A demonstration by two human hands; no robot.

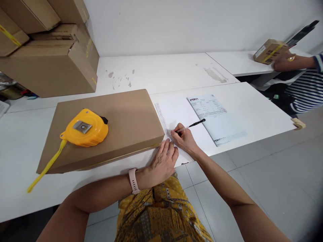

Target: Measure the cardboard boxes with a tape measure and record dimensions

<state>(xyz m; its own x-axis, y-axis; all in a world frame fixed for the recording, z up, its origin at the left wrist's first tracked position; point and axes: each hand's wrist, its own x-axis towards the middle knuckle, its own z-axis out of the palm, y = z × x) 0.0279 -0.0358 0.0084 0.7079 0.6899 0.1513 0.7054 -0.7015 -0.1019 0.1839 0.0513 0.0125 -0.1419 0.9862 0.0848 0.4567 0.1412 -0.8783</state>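
Observation:
My right hand [184, 137] is closed round a pen [194, 124] with a clear barrel and black end. Its tip is at the left side of a white sheet of paper [174, 111], beside a column of small handwritten lines. My left hand [165, 158] lies with fingers stretched out at the sheet's near edge, by the corner of a flat brown cardboard box [126, 117]. On that box rests a large yellow tape measure [88, 129], its yellow strap hanging over the near side. A pale blue printed form [217, 117] partly overlaps the sheet's right side.
Several cardboard cartons [50, 67] are stacked at the back left. At the right, another person's hand [281, 62] is at a small taped box [270, 50] on a further table. The white table's [262, 111] front edge runs close to my body.

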